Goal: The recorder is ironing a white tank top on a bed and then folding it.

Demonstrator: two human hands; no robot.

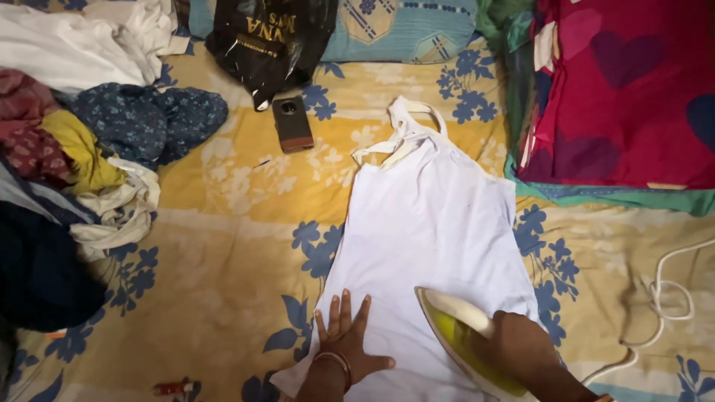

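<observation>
I see my left hand (344, 344) lying flat, fingers spread, palm down on the lower hem area of a white sleeveless top (428, 246) that is laid out on the bed (238, 246). The top's long axis runs from the near edge of the bed up toward the far edge, its shoulder straps pointing away from me toward the pillow (402, 26), the hem nearest me. It sits a little right of the bed's middle, touching the flowered yellow sheet all along.

My right hand (525, 346) has its grip closed around the handle of a yellow and white iron (462, 339), which rests on the top's lower right part. The iron's pointed nose aims up and to the left, its long axis slanting from the near right toward the middle of the garment. Both hands are just beside each other on the cloth.

A white cord (666, 294) loops on the sheet toward the right edge. A dark phone (292, 124) lies near the far edge beside a black plastic bag (272, 37). A heap of clothes (82, 149) fills the left side, and a folded red cloth (633, 89) lies at the far right corner
</observation>
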